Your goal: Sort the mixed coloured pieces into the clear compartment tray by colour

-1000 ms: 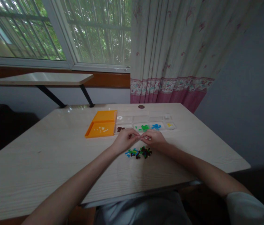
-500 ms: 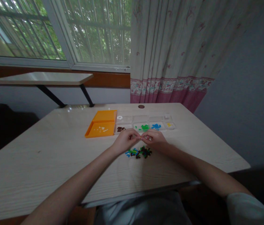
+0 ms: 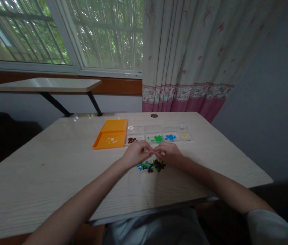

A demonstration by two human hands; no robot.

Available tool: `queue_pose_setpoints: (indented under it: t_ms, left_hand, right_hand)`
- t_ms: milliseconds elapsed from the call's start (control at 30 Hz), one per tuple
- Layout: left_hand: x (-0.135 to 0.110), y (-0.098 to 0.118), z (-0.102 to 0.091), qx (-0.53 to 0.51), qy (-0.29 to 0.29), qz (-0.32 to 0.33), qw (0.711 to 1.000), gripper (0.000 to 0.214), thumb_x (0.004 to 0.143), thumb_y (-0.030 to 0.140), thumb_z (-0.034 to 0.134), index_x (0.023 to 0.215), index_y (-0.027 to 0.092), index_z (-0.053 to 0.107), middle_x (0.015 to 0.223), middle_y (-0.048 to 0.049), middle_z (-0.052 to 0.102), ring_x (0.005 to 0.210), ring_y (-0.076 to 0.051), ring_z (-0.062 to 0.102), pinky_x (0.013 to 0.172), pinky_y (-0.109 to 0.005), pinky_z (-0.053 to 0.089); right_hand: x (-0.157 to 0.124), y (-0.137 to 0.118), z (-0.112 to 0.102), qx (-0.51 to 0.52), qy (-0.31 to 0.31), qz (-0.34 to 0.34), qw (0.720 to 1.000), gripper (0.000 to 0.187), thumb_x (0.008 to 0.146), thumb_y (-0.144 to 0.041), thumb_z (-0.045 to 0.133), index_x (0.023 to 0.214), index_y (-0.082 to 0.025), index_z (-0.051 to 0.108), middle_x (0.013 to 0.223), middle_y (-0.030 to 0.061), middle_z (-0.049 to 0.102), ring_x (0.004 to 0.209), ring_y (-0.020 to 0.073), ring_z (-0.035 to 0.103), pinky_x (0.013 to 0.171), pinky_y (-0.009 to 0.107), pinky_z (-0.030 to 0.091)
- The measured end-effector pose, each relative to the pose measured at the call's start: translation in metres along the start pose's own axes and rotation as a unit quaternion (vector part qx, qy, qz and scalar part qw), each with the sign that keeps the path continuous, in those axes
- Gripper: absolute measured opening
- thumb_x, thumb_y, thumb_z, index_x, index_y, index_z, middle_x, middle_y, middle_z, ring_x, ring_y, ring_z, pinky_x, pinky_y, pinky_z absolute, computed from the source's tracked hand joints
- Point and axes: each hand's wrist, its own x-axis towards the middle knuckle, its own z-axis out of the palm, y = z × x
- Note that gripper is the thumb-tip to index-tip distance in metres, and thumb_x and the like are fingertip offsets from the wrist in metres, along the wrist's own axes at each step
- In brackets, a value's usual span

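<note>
My left hand (image 3: 138, 151) and my right hand (image 3: 169, 152) meet fingertip to fingertip above the table, both closed in a pinch. Whatever sits between the fingertips is too small and too hidden to name. Just below them on the tabletop lies a mixed pile of small pieces (image 3: 156, 165), dark brown, green, blue and a little yellow. Behind my hands are clear plastic boxes with sorted pieces: brown pieces (image 3: 132, 140), green pieces (image 3: 157, 138), blue pieces (image 3: 170, 137) and yellow pieces (image 3: 184, 135). My left hand partly covers the front of the brown pieces' box.
An open orange case (image 3: 109, 140) with small white bits stands left of the clear boxes. A raised shelf (image 3: 47, 85) on black legs rises at the table's back left. A round brown disc (image 3: 154, 116) lies near the back edge, before the curtain (image 3: 185, 68).
The fingertips have shifted slightly against each other, and a tiny yellow spot seen between them earlier no longer shows. Both hands otherwise stay in place; pile and boxes look the same.
</note>
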Motion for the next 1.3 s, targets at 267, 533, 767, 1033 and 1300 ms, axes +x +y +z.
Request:
queue_pose_setpoints:
  t_ms: [267, 533, 767, 1033, 1300]
  left_hand:
    - [0.0, -0.001, 0.001, 0.01, -0.002, 0.007, 1.0, 0.015, 0.076, 0.028, 0.057, 0.074, 0.016, 0.064, 0.069, -0.001, 0.06, 0.06, -0.009, 0.048, 0.056, -0.019, 0.033]
    - [0.002, -0.01, -0.026, -0.022, -0.119, -0.051, 0.991, 0.015, 0.073, 0.024, 0.055, 0.079, 0.014, 0.064, 0.071, -0.0014, 0.06, 0.057, -0.008, 0.046, 0.052, -0.018, 0.033]
    - [-0.004, -0.026, -0.033, -0.065, -0.279, -0.067, 0.956, 0.019, 0.072, 0.029, 0.056, 0.079, 0.012, 0.062, 0.061, 0.0011, 0.055, 0.054, -0.008, 0.045, 0.049, -0.016, 0.033]
    - [-0.005, -0.025, -0.031, -0.04, -0.305, -0.062, 0.949, 0.014, 0.07, 0.027, 0.057, 0.074, 0.013, 0.061, 0.061, 0.0019, 0.052, 0.056, -0.008, 0.046, 0.049, -0.016, 0.033]
    - [-0.004, -0.028, -0.026, -0.018, -0.279, -0.044, 0.959, 0.012, 0.07, 0.024, 0.055, 0.07, 0.013, 0.06, 0.059, 0.002, 0.052, 0.054, -0.008, 0.045, 0.05, -0.016, 0.031]
  right_hand:
    - [-0.002, 0.001, 0.004, -0.003, 0.018, -0.021, 1.0, 0.013, 0.079, -0.028, 0.054, 0.08, -0.019, 0.064, 0.067, 0.0006, 0.063, 0.058, 0.0089, 0.055, 0.056, 0.019, 0.04]
    - [0.004, 0.005, -0.011, -0.017, 0.101, 0.006, 0.995, 0.012, 0.078, -0.024, 0.055, 0.076, -0.019, 0.065, 0.067, 0.0011, 0.065, 0.059, 0.0089, 0.056, 0.059, 0.019, 0.042]
    - [0.007, 0.008, -0.025, -0.006, 0.165, 0.059, 0.984, 0.013, 0.078, -0.023, 0.054, 0.08, -0.016, 0.064, 0.062, 0.0013, 0.059, 0.054, 0.0088, 0.05, 0.053, 0.02, 0.041]
    - [0.007, 0.007, -0.025, -0.002, 0.182, 0.077, 0.98, 0.012, 0.078, -0.025, 0.055, 0.078, -0.017, 0.064, 0.057, -0.0006, 0.055, 0.046, 0.0076, 0.043, 0.046, 0.02, 0.037]
    - [0.007, 0.009, -0.03, -0.025, 0.213, -0.006, 0.977, 0.007, 0.075, -0.019, 0.058, 0.077, -0.017, 0.064, 0.059, -0.0004, 0.06, 0.047, 0.0072, 0.047, 0.049, 0.02, 0.039]
